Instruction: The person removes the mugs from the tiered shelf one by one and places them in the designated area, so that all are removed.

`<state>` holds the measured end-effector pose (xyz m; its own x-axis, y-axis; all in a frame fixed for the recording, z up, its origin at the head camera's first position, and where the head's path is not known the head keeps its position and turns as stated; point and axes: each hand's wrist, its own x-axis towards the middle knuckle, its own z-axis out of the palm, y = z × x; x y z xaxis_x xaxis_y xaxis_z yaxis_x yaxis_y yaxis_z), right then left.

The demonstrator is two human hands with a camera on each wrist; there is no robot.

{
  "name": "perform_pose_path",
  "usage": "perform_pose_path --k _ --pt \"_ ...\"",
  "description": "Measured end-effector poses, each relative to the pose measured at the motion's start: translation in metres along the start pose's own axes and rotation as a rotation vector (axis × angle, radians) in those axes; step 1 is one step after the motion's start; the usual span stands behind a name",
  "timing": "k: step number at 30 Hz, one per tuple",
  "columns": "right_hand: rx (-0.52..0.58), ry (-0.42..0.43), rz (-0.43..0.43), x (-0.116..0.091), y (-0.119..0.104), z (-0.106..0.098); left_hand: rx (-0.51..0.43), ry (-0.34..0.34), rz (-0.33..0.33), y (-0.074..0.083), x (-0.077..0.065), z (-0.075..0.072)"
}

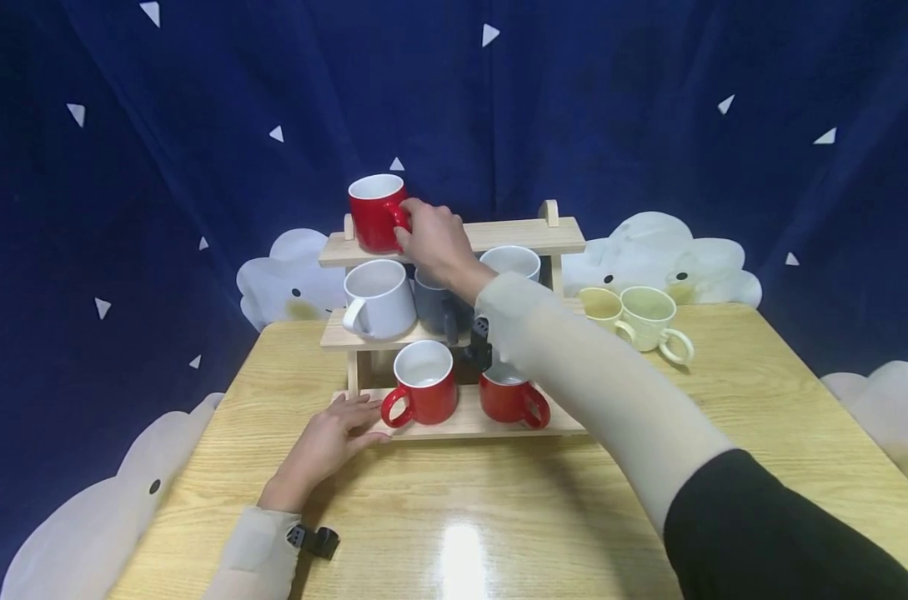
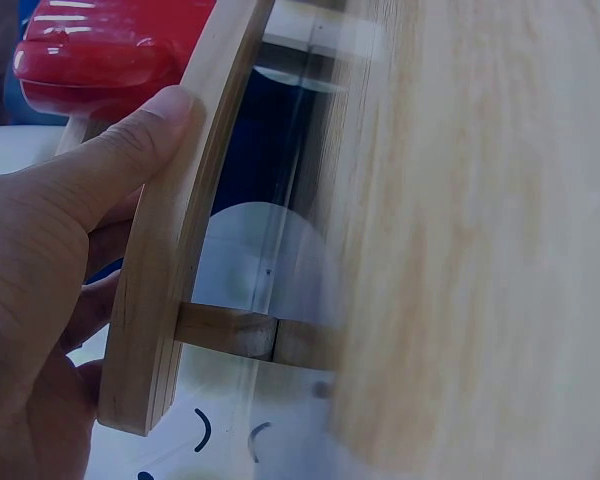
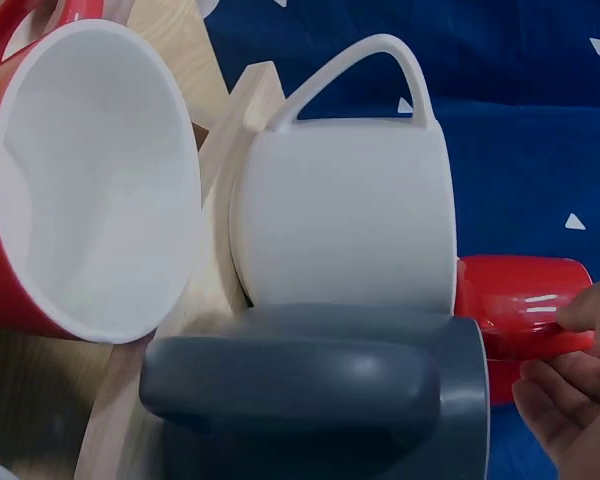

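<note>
A person's right grip pinches the handle of a red mug, upright just left of that grip at the end of the top shelf of a three-tier wooden rack. The handle faces the fingers, likely why it is the part taken: rim and sides stay untouched. Whether the base bears fully on the wood cannot be told.

Lower and to the left, the left grip grasps the bottom shelf's corner, thumb and fingers on opposite sides of the board, seemingly to steady it.

Beneath the right grip stand a white mug, a dark grey mug and a second white mug, partly hidden by the sleeve. Lower still, two more red mugs have handles angled outward, perhaps for easy reach. Right of the rack and below the right grip, two pale yellow cups stand on the worktop.
</note>
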<state>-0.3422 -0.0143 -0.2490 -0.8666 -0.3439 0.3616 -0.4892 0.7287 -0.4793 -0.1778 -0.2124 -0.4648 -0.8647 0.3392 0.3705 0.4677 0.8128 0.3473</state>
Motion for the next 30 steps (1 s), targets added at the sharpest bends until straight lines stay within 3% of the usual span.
perform_pose_path --k 6,14,21,30 --pt "0.042 -0.017 0.020 0.002 0.008 -0.004 -0.001 -0.004 -0.007 0.000 -0.001 0.001" --pt "0.201 -0.043 0.066 0.005 0.018 -0.009 0.000 -0.011 -0.010 0.000 -0.002 0.000" --pt "0.251 -0.061 0.101 0.006 0.023 -0.017 -0.002 -0.021 -0.028 0.000 -0.001 -0.001" --pt "0.309 -0.157 0.168 0.009 0.025 -0.029 -0.003 -0.030 -0.026 0.000 0.001 -0.001"
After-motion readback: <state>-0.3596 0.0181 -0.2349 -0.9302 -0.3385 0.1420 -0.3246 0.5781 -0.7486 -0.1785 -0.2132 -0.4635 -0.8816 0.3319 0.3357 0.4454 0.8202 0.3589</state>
